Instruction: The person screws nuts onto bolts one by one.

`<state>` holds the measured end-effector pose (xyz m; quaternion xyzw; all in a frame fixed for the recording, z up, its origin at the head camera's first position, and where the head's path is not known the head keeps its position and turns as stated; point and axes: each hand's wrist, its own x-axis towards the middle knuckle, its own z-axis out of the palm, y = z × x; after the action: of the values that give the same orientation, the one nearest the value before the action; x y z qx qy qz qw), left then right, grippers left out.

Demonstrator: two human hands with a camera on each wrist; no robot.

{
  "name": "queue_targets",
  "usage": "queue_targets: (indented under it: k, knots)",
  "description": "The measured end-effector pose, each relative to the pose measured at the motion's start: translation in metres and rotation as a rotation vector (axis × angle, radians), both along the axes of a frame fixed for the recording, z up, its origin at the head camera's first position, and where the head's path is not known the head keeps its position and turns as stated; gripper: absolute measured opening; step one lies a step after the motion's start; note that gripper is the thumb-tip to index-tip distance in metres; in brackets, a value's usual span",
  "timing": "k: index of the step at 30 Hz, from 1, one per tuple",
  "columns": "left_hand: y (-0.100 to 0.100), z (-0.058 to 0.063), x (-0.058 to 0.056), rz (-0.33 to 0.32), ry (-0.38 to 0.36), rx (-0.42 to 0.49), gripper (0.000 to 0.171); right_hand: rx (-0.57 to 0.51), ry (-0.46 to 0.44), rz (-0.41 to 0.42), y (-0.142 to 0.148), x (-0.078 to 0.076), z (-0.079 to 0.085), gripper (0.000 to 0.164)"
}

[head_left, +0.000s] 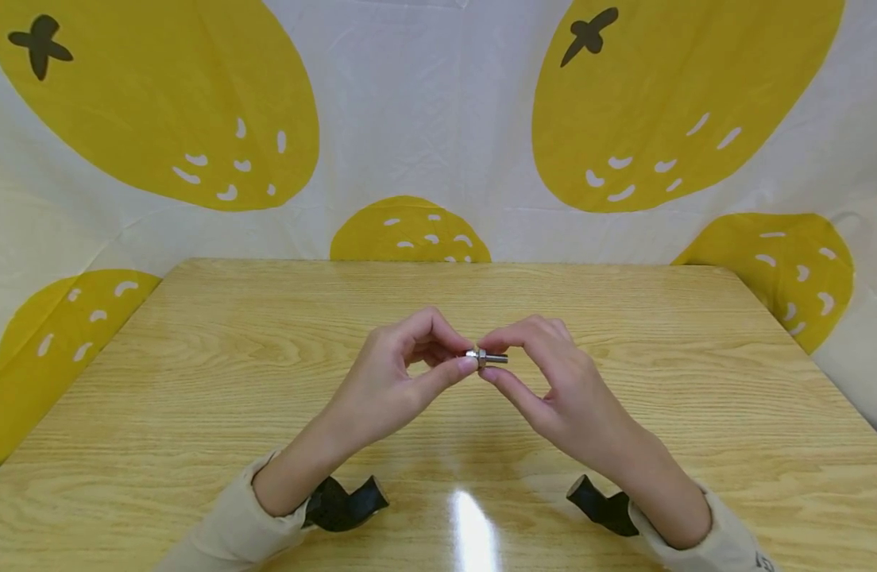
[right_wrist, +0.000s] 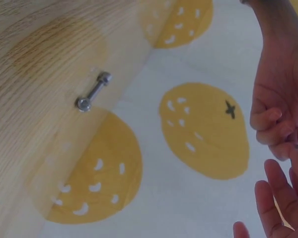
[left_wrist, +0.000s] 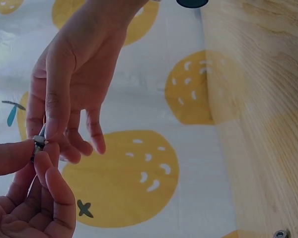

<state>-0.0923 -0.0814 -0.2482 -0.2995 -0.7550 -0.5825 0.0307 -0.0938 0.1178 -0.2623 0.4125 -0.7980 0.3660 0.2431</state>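
Observation:
A small metal bolt [head_left: 497, 358] lies sideways between the two hands, its threaded end pointing right. The left hand [head_left: 399, 381] pinches the head end of this bolt between thumb and index finger. Round the shank, close to the left fingertips, sits a hex nut [head_left: 482, 358]. At that nut the right hand [head_left: 563, 381] has its index finger above and thumb below, pinching it. The left wrist view shows the nut [left_wrist: 39, 139] between both hands' fingertips. Fingers hide most of the bolt in the right wrist view.
Another bolt [right_wrist: 95, 91] with a nut-like ring at one end lies on the wooden table [right_wrist: 20, 99] in the right wrist view. A metal ring or nut [left_wrist: 281, 233] shows at the left wrist view's lower corner. Behind the table hangs a fruit-patterned cloth [head_left: 424, 119].

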Motion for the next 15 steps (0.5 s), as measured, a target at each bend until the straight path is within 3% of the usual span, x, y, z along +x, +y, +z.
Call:
queue_targets:
  k: [4, 11, 15]
  knots:
    - [-0.0001, -0.0007, -0.0004, -0.001, 0.003, -0.001, 0.008, -0.004, 0.019, 0.005, -0.0007, -0.0005, -0.0007, 0.028]
    - [0.0003, -0.0009, -0.0004, -0.001, 0.006, -0.003, 0.008, 0.06, -0.099, -0.027, 0.0005, 0.0038, -0.0002, 0.02]
    - [0.0001, -0.0012, -0.0005, -0.004, 0.004, -0.004, 0.008, 0.079, -0.102, -0.045, 0.0006, 0.0034, -0.0008, 0.011]
